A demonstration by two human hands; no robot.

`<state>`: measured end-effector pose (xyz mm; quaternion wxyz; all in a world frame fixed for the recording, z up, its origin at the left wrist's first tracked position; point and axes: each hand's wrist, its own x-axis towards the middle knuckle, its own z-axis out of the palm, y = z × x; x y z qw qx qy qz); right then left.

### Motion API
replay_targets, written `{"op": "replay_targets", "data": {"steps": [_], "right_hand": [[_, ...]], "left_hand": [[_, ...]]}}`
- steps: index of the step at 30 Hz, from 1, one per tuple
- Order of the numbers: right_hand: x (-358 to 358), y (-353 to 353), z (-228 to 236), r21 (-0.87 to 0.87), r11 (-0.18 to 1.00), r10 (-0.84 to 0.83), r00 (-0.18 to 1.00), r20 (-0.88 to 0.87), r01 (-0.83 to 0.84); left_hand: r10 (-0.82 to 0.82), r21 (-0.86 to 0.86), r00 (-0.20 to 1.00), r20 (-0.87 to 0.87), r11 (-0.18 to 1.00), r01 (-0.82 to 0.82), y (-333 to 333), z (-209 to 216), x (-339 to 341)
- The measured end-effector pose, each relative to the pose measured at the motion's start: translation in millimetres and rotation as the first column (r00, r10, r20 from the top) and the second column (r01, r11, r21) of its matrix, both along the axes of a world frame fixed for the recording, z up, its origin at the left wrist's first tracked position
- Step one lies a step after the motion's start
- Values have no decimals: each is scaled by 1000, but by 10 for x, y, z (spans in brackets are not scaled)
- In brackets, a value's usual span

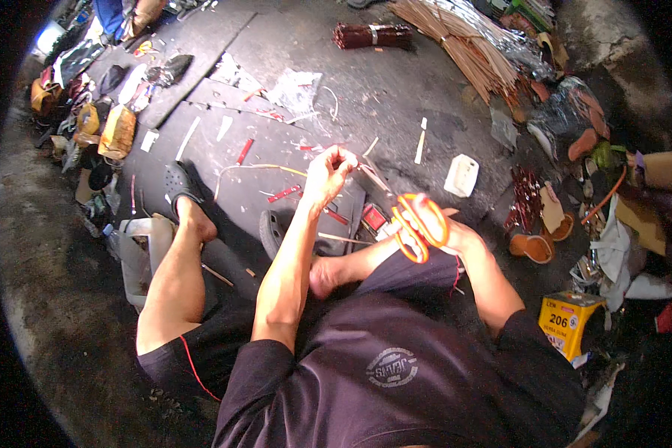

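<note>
**A:** What is closest to the lens?

**B:** The person's dark shirt [396, 381], filling the lower middle. Both bare forearms rise out of it. The left forearm runs nearly straight up the frame, elbow bent, wrist cocked, and the left hand [328, 170] sits raised above the floor [396, 97]. The right forearm comes in from the lower right, and the right hand [437, 220] is lower and nearer the body.

**A:** And around them, biggest first?

**B:** The dark floor, littered with scraps. A big bundle of thin tan sticks [463, 41] lies at the top right, a smaller dark red bundle [372, 34] just left of it. The person's left leg stretches out to the left, its foot in a black clog [181, 183]. A yellow box [569, 321] stands at the right, beside the right elbow. A small white block [461, 175] lies well apart from the hands. Sandals and bags crowd both edges. Nothing blocks the hands.

**A:** The grips?

**B:** The right hand is clenched through the handles of orange scissors [417, 228], whose blades point up and left toward the other hand. The left fingers are pinched tight on something thin at the blade tips; I cannot tell what.
</note>
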<state>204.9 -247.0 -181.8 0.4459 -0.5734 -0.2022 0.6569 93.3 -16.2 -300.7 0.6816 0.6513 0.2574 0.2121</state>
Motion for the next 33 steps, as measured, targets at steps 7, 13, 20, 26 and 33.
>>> {"op": "replay_targets", "data": {"steps": [7, 13, 20, 26, 33], "right_hand": [[303, 158, -228, -102, 994, 21, 812, 583, 48], [715, 271, -1267, -152, 976, 125, 171, 977, 155], [-110, 817, 480, 649, 709, -703, 333, 628, 274], [-206, 792, 612, 796, 567, -824, 132, 551, 212], [-210, 583, 865, 778, 624, -668, 467, 580, -73]], "left_hand": [[541, -211, 822, 180, 837, -505, 982, 510, -377], [433, -673, 877, 207, 714, -194, 191, 1122, -4], [404, -465, 869, 286, 852, -243, -656, 1444, 346], [288, -277, 888, 359, 941, -193, -1060, 1602, 280], [11, 85, 1000, -25, 996, -9, -405, 2408, -339]]}}
